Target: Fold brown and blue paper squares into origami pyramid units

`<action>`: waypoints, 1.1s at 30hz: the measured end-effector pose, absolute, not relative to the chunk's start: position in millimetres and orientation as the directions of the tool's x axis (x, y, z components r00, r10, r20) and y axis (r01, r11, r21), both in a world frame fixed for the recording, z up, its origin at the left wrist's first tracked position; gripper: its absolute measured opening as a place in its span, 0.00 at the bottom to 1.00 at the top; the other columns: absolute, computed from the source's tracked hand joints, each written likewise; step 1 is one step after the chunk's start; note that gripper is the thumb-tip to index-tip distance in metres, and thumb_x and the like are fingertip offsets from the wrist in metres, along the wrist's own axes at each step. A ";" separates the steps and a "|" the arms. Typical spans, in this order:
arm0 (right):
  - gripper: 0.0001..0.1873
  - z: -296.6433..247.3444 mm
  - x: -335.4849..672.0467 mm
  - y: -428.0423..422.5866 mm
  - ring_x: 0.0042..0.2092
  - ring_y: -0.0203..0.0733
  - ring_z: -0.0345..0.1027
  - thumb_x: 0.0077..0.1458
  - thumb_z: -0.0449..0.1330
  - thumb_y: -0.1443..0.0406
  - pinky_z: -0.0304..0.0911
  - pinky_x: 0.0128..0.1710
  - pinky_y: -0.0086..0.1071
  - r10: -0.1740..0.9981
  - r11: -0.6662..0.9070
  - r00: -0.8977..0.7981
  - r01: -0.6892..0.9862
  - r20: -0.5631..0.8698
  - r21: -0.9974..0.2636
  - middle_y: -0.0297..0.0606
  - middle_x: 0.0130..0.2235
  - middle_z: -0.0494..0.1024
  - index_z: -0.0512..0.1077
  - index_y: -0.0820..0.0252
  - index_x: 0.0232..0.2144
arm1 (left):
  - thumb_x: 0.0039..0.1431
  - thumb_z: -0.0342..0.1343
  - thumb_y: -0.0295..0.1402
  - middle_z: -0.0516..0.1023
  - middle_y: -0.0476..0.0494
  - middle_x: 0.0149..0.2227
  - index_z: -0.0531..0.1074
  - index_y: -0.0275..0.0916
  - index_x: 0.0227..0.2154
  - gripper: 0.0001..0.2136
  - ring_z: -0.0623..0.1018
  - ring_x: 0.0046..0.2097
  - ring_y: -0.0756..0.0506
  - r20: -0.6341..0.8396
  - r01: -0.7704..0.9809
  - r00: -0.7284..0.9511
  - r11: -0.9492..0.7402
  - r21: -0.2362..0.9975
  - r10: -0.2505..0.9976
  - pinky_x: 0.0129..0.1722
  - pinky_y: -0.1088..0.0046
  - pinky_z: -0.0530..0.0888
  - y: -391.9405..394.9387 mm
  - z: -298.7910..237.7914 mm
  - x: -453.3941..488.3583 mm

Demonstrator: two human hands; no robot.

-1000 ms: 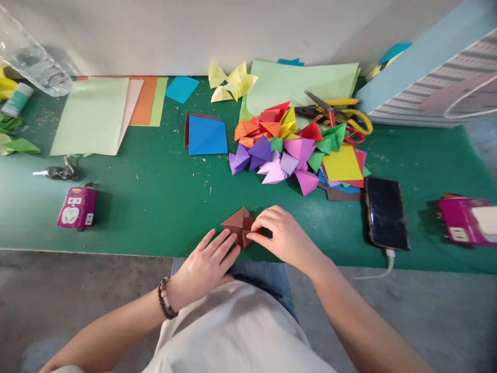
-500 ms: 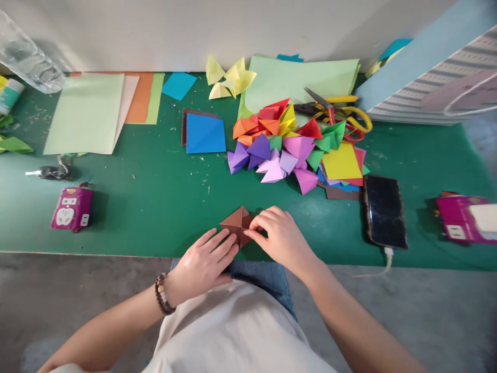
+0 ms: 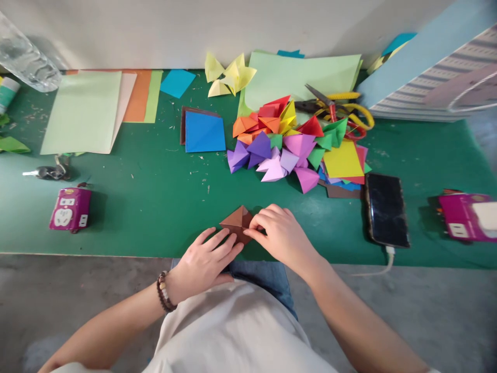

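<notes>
A brown folded paper (image 3: 236,220) lies at the front edge of the green table, creased into a diamond shape. My left hand (image 3: 212,257) rests flat with its fingers extended, the fingertips on the paper's near left side. Thumb and forefinger of my right hand (image 3: 281,235) pinch the paper's right corner. Part of the paper's lower and right side is hidden under my fingers. Beyond it lie several folded paper pieces (image 3: 272,145) in purple, pink, red, orange, yellow and green.
Blue square sheets (image 3: 205,132) lie behind my hands. Scissors (image 3: 330,106) and a phone (image 3: 387,210) with a cable are to the right. At the left are a purple socket block (image 3: 70,209), keys (image 3: 48,172) and pale green sheets (image 3: 83,114). A pale yellow folded piece (image 3: 231,75) sits at the back.
The fingers of my left hand have slid slightly right over the brown paper. My right hand keeps its pinch at the corner. The view has shifted very slightly.
</notes>
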State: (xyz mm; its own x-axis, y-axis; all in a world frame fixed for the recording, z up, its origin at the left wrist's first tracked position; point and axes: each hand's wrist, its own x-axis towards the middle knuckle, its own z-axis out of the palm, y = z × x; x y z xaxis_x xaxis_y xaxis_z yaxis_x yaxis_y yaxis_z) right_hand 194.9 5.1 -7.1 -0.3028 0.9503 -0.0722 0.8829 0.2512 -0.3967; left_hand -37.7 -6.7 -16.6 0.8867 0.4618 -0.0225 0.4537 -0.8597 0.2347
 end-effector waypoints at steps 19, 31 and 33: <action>0.10 -13.1 203.7 3.3 0.40 0.43 0.65 0.54 0.66 0.63 0.54 0.39 0.36 0.940 0.297 -0.341 0.824 -0.004 -0.482 0.33 0.30 0.76 0.70 0.58 0.26 | 0.58 0.54 0.54 0.68 0.42 0.61 0.61 0.36 0.61 0.34 0.65 0.61 0.38 -0.028 0.441 0.895 -0.875 0.200 0.445 0.61 0.55 0.61 0.6 -9.3 -31.7; 0.10 -5.1 194.0 5.6 0.39 0.44 0.65 0.55 0.66 0.63 0.53 0.37 0.36 0.954 0.239 -0.291 0.885 -0.075 -0.399 0.34 0.29 0.76 0.70 0.58 0.25 | 0.58 0.54 0.54 0.69 0.41 0.60 0.63 0.35 0.60 0.34 0.66 0.61 0.38 -0.023 0.379 0.924 -0.910 0.167 0.381 0.62 0.57 0.62 6.1 -5.7 -32.6; 0.11 -4.5 192.9 5.4 0.39 0.44 0.65 0.54 0.66 0.63 0.52 0.36 0.36 0.956 0.229 -0.283 0.891 -0.084 -0.392 0.34 0.29 0.76 0.69 0.58 0.24 | 0.58 0.54 0.54 0.69 0.40 0.60 0.63 0.35 0.60 0.34 0.66 0.61 0.39 -0.031 0.371 0.928 -0.914 0.164 0.371 0.62 0.58 0.62 7.7 -4.5 -32.7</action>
